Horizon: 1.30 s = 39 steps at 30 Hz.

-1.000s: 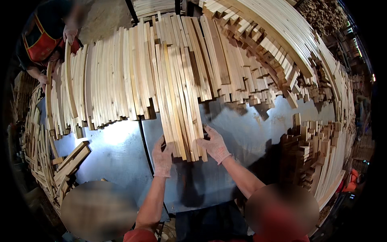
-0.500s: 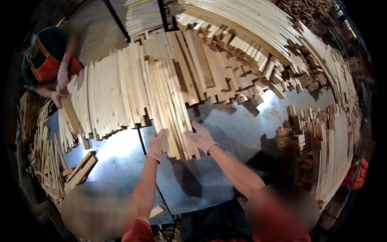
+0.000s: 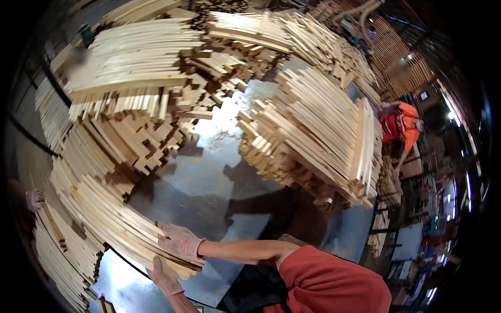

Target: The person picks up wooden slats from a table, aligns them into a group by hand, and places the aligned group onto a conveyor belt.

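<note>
A bundle of pale wooden slats (image 3: 117,224) is seen in the lower left of the frame, lying on a grey metal counter (image 3: 209,182). The gloved right hand (image 3: 180,241) is laid flat on the near ends of these slats, fingers spread rather than closed; nothing is clasped in its grip. The gloved left hand (image 3: 163,279) is set just below, against the underside or end of the same bundle; whether its grip is closed on a slat cannot be told, as the palm is turned away.

The ends under the hands appear roughly level, so the squaring of this bundle is judged to be well under way, though a few ends at its lower edge are stepped. Much is judged left to do: a jumbled heap of short offcuts (image 3: 151,135) lies in the centre left, uneven stacks (image 3: 135,57) are piled in the upper left, and a large tilted stack (image 3: 318,130) stands to the right of centre with ragged ends.

Another person in an orange top (image 3: 402,128) is seen at the right edge, and a further gloved hand (image 3: 35,199) at the far left.
</note>
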Each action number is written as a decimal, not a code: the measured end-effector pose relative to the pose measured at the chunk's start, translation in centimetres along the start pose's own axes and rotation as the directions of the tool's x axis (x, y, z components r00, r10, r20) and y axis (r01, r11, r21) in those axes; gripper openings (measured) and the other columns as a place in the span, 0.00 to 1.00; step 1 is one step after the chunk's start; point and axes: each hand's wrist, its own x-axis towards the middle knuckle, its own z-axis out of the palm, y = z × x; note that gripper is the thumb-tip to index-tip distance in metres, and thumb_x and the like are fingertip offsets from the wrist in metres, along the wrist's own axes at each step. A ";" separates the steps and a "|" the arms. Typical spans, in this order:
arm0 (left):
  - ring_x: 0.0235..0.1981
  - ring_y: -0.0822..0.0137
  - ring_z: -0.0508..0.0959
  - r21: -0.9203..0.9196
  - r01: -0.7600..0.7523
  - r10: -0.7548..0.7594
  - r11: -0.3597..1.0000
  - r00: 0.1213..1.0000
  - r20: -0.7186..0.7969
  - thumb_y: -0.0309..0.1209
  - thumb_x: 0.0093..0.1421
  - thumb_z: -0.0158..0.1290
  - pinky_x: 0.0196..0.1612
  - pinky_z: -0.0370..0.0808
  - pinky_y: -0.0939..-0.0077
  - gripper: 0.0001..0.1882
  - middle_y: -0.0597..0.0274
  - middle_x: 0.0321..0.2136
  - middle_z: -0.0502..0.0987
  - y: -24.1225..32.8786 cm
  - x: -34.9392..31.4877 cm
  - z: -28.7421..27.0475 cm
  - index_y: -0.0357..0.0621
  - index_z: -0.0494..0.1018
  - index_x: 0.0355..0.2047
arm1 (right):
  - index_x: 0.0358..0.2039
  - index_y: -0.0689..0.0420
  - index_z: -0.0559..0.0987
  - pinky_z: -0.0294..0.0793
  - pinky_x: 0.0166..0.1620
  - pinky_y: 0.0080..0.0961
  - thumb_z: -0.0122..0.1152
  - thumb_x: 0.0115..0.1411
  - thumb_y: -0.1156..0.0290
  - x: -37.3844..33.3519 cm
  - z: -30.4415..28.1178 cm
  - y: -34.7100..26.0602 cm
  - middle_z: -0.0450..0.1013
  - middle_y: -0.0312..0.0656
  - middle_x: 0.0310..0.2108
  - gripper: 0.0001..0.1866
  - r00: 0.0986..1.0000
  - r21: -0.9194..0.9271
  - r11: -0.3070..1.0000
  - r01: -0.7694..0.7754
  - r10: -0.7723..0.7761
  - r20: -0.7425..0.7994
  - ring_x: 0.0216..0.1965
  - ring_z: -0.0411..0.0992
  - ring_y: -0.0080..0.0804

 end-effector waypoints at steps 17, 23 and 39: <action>0.49 0.59 0.82 -0.011 -0.975 0.094 0.222 0.010 0.996 0.36 0.65 0.63 0.53 0.79 0.67 0.28 0.52 0.53 0.82 4.2 -19.1 39.9 0.29 0.74 0.59 | 0.80 0.57 0.56 0.79 0.41 0.19 0.64 0.69 0.62 -33.1 -33.8 -6.3 0.75 0.41 0.42 0.44 0.661 0.302 0.932 0.198 0.101 -0.744 0.37 0.69 0.21; 0.49 0.63 0.80 0.334 -0.679 -0.392 0.654 0.072 0.917 0.52 0.62 0.67 0.57 0.76 0.70 0.35 0.52 0.47 0.83 -0.8 -26.0 54.8 0.32 0.78 0.56 | 0.77 0.70 0.49 0.78 0.58 0.23 0.58 0.74 0.61 -38.1 -42.8 -2.6 0.70 0.62 0.62 0.43 0.458 0.484 0.873 -0.066 0.457 -0.763 0.43 0.78 0.32; 0.45 0.68 0.79 0.439 -0.762 -0.536 0.476 0.145 0.832 0.43 0.63 0.67 0.53 0.77 0.72 0.29 0.58 0.45 0.83 -8.6 -20.2 60.8 0.34 0.79 0.56 | 0.36 0.57 0.83 0.81 0.55 0.35 0.73 0.63 0.60 -38.3 -49.6 1.2 0.80 0.40 0.27 0.13 0.921 -0.924 0.121 -0.363 0.194 -0.337 0.35 0.82 0.37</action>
